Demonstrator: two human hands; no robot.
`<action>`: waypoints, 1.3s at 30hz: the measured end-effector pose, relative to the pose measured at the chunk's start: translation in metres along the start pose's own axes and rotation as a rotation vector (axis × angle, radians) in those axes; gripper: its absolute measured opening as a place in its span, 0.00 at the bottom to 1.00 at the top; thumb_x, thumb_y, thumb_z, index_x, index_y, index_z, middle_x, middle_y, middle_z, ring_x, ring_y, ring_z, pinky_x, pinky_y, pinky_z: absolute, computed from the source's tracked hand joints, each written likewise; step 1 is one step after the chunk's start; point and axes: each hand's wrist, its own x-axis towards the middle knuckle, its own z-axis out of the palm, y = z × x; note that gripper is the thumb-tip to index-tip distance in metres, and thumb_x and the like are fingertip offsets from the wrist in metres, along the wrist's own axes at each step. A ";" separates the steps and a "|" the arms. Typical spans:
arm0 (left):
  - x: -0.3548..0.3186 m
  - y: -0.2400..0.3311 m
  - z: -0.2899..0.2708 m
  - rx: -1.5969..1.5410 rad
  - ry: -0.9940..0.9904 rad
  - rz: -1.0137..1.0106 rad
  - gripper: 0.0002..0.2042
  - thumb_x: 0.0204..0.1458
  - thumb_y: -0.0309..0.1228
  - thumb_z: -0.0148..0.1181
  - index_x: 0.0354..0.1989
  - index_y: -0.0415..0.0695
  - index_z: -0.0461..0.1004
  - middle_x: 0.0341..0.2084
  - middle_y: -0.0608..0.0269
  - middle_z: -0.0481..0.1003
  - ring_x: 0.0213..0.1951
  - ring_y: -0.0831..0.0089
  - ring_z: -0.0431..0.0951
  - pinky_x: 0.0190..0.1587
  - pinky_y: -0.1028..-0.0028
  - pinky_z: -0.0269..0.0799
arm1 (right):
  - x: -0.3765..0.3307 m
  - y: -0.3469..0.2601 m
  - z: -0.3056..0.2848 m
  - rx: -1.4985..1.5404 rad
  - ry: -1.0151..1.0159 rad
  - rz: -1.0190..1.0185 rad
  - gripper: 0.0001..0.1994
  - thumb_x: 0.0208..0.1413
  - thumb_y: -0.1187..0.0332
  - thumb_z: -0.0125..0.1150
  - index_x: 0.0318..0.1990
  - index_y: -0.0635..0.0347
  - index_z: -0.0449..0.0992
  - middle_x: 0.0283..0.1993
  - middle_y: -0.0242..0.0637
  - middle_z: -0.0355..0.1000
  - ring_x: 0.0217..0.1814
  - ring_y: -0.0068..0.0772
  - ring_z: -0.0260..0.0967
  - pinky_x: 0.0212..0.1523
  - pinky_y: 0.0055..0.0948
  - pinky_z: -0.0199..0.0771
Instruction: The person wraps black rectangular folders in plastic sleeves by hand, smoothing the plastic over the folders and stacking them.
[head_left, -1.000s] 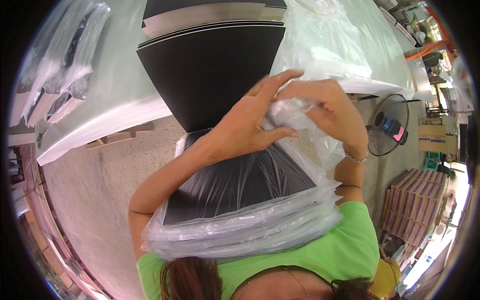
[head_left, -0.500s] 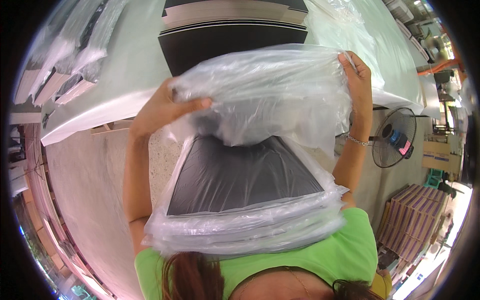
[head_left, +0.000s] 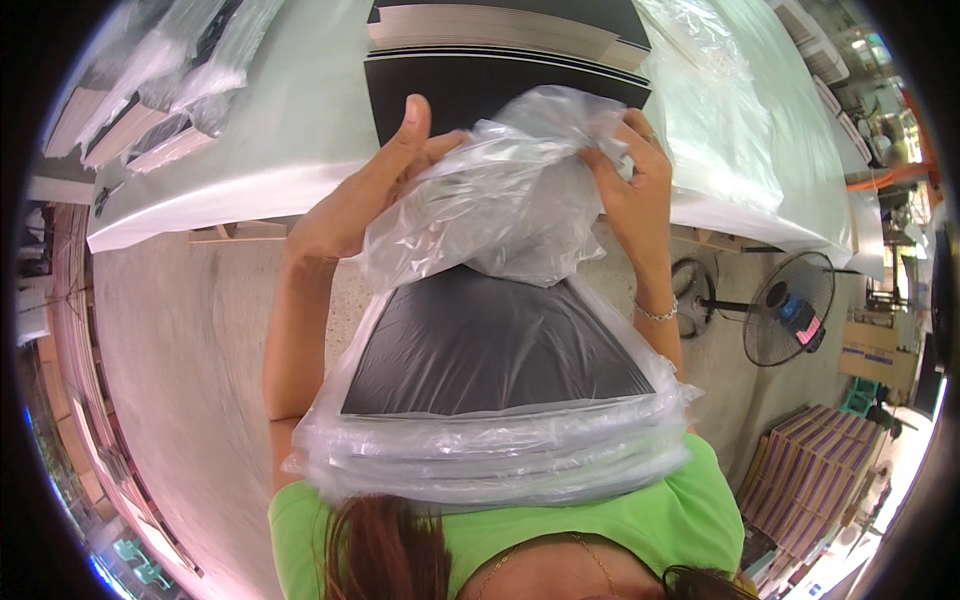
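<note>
As right hand pinches clear bag, its length rising rightward, left hand loosely spread alongside

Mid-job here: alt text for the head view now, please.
The person's right hand pinches a crumpled clear plastic bag, with the left hand at its left side, thumb raised. Below, a black panel in clear plastic lies near a bright green shirt. Beyond, stacked black sheets sit on a pale-covered table; a fan stands at right.
</note>
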 end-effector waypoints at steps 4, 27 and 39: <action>-0.022 -0.067 -0.059 0.295 -0.093 0.252 0.30 0.53 0.54 0.46 0.53 0.39 0.65 0.52 0.51 0.64 0.55 0.68 0.61 0.57 0.71 0.55 | -0.017 0.009 0.001 0.175 -0.006 0.223 0.09 0.39 0.79 0.61 0.33 0.67 0.75 0.32 0.34 0.67 0.31 0.24 0.61 0.31 0.20 0.61; -0.025 -0.039 0.006 -0.020 0.250 0.232 0.10 0.50 0.31 0.59 0.36 0.37 0.73 0.28 0.69 0.72 0.32 0.85 0.68 0.35 0.83 0.65 | -0.030 -0.009 -0.005 0.444 -0.234 0.233 0.07 0.40 0.77 0.64 0.28 0.63 0.72 0.35 0.33 0.66 0.34 0.23 0.60 0.38 0.20 0.61; -0.052 -0.066 -0.004 -0.025 0.089 0.046 0.15 0.53 0.38 0.56 0.40 0.37 0.72 0.27 0.71 0.70 0.29 0.87 0.66 0.33 0.85 0.62 | -0.041 0.025 -0.014 1.058 -0.096 0.462 0.12 0.50 0.72 0.60 0.36 0.56 0.61 0.40 0.35 0.65 0.42 0.25 0.63 0.52 0.27 0.61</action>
